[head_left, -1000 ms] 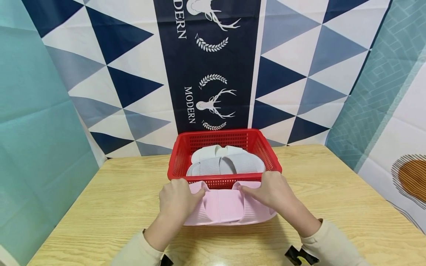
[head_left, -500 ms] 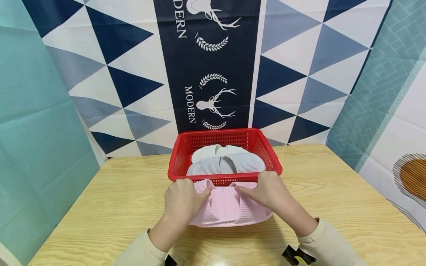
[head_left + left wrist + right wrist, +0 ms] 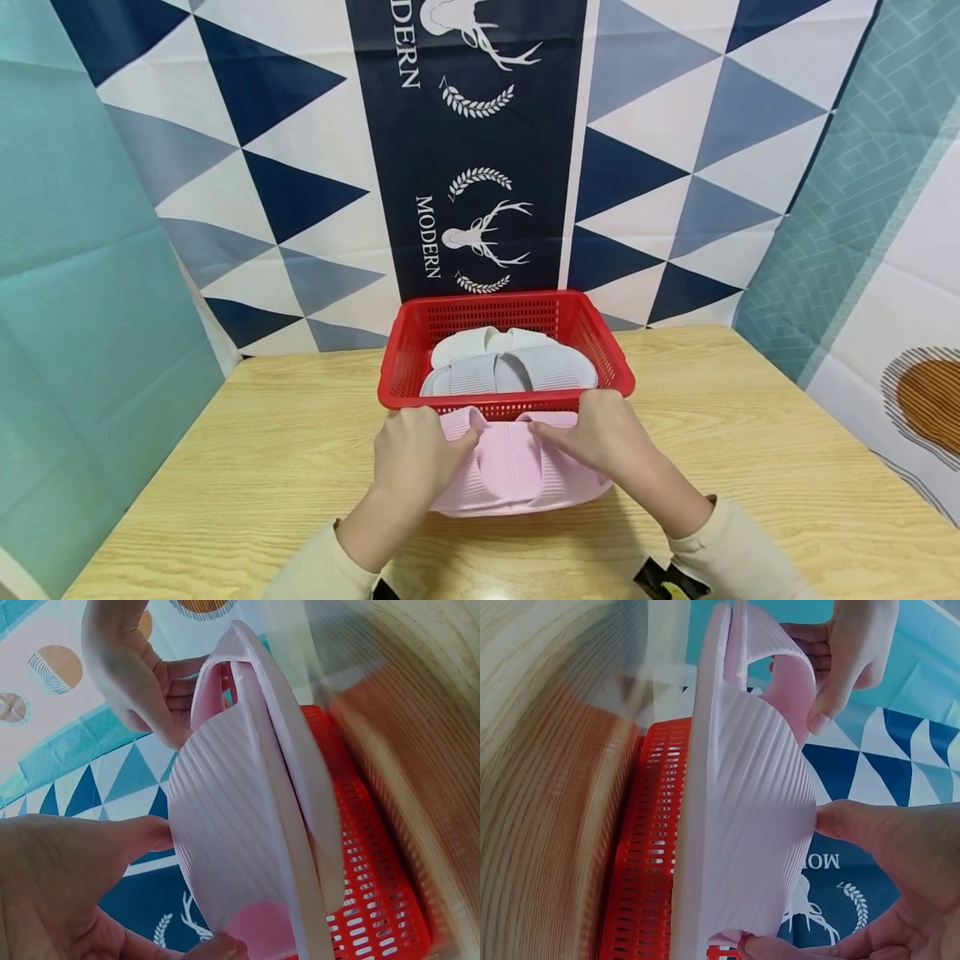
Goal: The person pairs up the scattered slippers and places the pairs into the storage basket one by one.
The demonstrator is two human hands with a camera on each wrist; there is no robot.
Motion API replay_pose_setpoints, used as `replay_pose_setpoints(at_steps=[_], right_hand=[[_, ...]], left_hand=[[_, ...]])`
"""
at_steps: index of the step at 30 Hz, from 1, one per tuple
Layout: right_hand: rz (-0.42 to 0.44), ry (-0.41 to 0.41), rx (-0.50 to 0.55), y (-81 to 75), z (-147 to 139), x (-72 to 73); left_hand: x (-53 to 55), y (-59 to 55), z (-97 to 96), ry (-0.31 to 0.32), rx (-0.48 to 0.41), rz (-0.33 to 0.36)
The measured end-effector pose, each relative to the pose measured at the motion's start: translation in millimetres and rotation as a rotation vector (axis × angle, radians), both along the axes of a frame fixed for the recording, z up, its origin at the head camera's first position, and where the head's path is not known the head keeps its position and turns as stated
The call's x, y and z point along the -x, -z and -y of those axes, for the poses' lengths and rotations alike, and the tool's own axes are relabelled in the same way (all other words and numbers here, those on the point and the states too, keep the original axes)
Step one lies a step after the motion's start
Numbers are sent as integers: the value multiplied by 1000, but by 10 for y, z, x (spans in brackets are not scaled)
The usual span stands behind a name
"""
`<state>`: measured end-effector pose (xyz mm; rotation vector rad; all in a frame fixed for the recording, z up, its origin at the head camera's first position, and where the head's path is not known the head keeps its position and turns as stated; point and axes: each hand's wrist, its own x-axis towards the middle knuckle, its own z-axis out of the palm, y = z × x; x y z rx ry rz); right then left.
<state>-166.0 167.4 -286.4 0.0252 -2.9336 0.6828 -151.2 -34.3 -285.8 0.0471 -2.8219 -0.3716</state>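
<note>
A pair of pink slippers (image 3: 513, 462) with ribbed straps is held up off the table, just in front of the red basket. In the left wrist view the two slippers (image 3: 225, 802) lie one against the other. My left hand (image 3: 412, 454) grips the strap at the left end, its thumb at the strap's inner edge. At the other end, my right hand (image 3: 611, 433) grips the strap in the same manner. The right wrist view has the ribbed strap (image 3: 757, 795) between thumb and fingers of my right hand (image 3: 907, 862). Some fingertips are hidden behind the straps.
The red plastic basket (image 3: 390, 367) stands at the table's back edge. In it lie a light grey slipper (image 3: 551, 367) and a white slipper (image 3: 461, 343) behind. The wooden table (image 3: 285, 442) extends to both sides, with a patterned cloth (image 3: 307, 208) hanging behind.
My hands have drawn slightly closer together, the left moving right and the right a little left. The pink slippers have shifted slightly with them and stay in both hands. The basket has not moved.
</note>
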Motion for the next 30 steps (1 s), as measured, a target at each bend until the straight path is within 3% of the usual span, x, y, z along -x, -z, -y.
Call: replay_pose_setpoints(at_steps=[11, 18, 21, 25, 30], right_hand=[[26, 5, 24, 37, -119, 18], [29, 9, 29, 33, -167, 16], [28, 12, 34, 28, -183, 19], [19, 12, 30, 21, -204, 23], [11, 7, 21, 27, -222, 22]], left_hand=[[-59, 26, 140, 111, -102, -13], [-29, 82, 396, 224, -164, 14], [-5, 137, 536, 205, -213, 7], [40, 207, 698, 172, -289, 70], [55, 287, 781, 218, -391, 143]])
